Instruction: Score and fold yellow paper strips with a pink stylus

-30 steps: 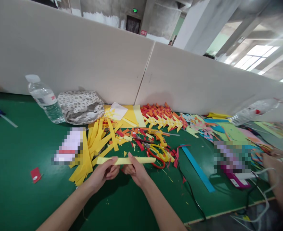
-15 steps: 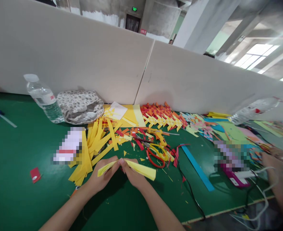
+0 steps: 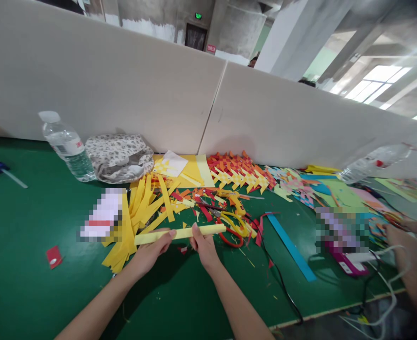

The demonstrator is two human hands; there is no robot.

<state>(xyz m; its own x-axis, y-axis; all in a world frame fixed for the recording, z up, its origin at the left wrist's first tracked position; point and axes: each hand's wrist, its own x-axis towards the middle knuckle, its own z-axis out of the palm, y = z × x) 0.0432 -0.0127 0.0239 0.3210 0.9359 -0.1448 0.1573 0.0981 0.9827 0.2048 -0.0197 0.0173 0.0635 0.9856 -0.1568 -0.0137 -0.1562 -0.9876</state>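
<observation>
A pale yellow paper strip (image 3: 184, 233) stretches nearly level between both hands, above the green table. My left hand (image 3: 155, 250) pinches it left of its middle, thumb on top. My right hand (image 3: 203, 243) is closed on it just right of the middle. Behind my left hand lies a heap of darker yellow paper strips (image 3: 146, 205). Beyond my right hand are scissors (image 3: 231, 231) with red and yellow handles, partly behind the strip's right end. A yellow glue gun (image 3: 234, 200) rests among paper scraps farther back.
Woven paper fish shapes (image 3: 238, 172) lie along the white partition (image 3: 123, 80). A water bottle (image 3: 66, 148) and a patterned cloth bag (image 3: 119, 158) stand at the back left. A blue strip (image 3: 291, 248) and a black cable (image 3: 277, 274) lie rightward. Another person's arm (image 3: 406, 259) reaches in at far right.
The paper strip was bent at its middle with both hands together there; now it is nearly straight. My hands have moved slightly apart along it, and it has turned its broad face to me.
</observation>
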